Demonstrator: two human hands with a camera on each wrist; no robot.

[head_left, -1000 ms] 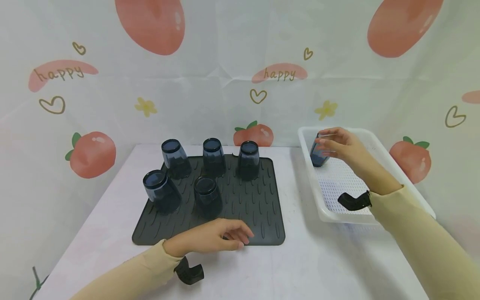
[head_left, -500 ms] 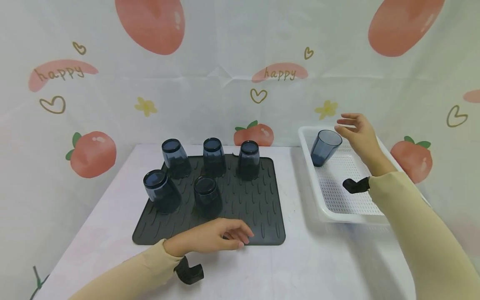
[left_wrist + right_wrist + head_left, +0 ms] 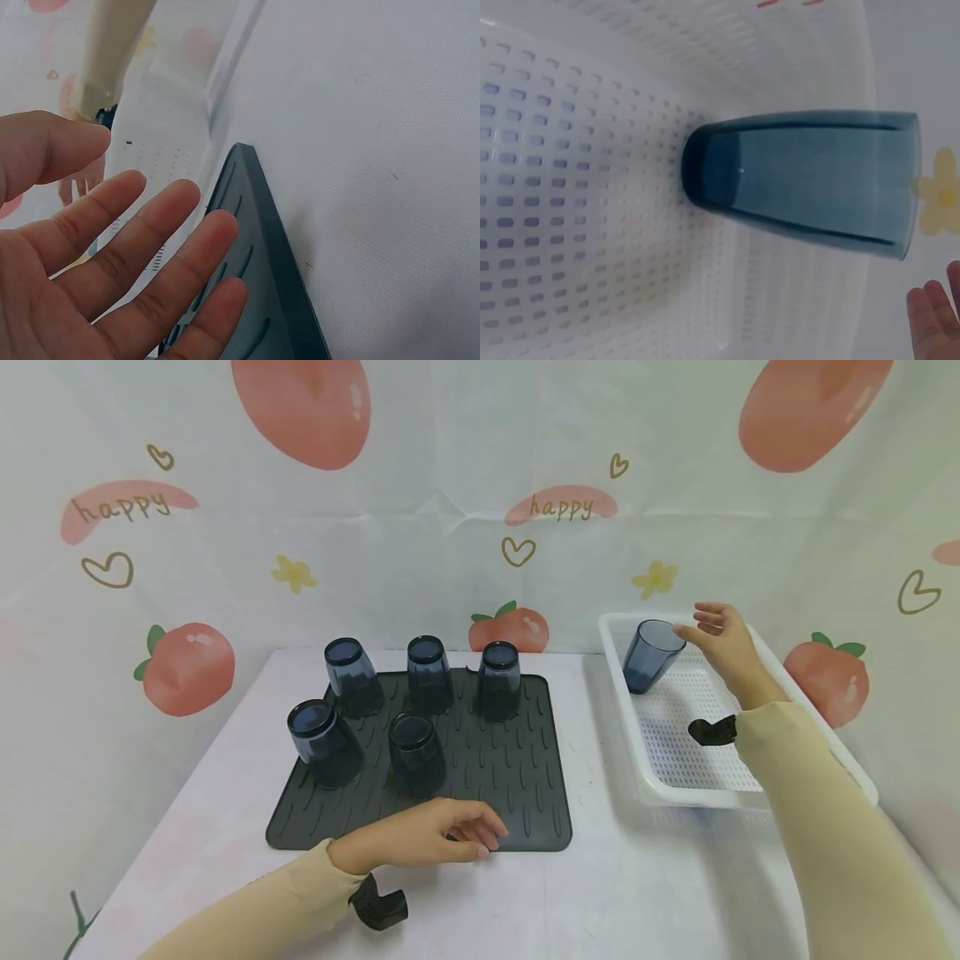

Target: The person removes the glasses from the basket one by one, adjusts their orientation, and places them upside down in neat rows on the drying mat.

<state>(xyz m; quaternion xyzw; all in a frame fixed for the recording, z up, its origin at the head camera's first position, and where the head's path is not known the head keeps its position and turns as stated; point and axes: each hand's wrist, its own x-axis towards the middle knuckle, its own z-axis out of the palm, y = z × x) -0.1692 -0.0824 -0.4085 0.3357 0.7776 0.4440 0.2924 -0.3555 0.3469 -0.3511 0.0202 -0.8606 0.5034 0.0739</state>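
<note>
In the white basket [image 3: 651, 787], a blue glass [image 3: 649, 662] stands mouth up, tilted to the right, in the far left corner. My right hand [image 3: 723, 647] hovers at its rim with fingers loosely bent, the thumb tip overlapping the rim in the head view. In the right wrist view, fingertips [image 3: 930, 315] show apart from the glass. My left hand [image 3: 442, 831] lies over the front edge of the dark drying mat [image 3: 517, 777], its fingers relaxed and holding nothing. Several upside-down blue glasses [image 3: 425, 672] stand on the mat, toward its left and back.
The basket stands right of the mat on a white table [image 3: 600, 877], with a strip of table between them. Behind both hangs a white cloth [image 3: 420, 460] printed with peaches, hearts and flowers. The basket's floor is perforated.
My right hand has gone from over the glass up and to the right, then come slightly down toward its rim. The glass stays in the basket corner. My left hand keeps still.
</note>
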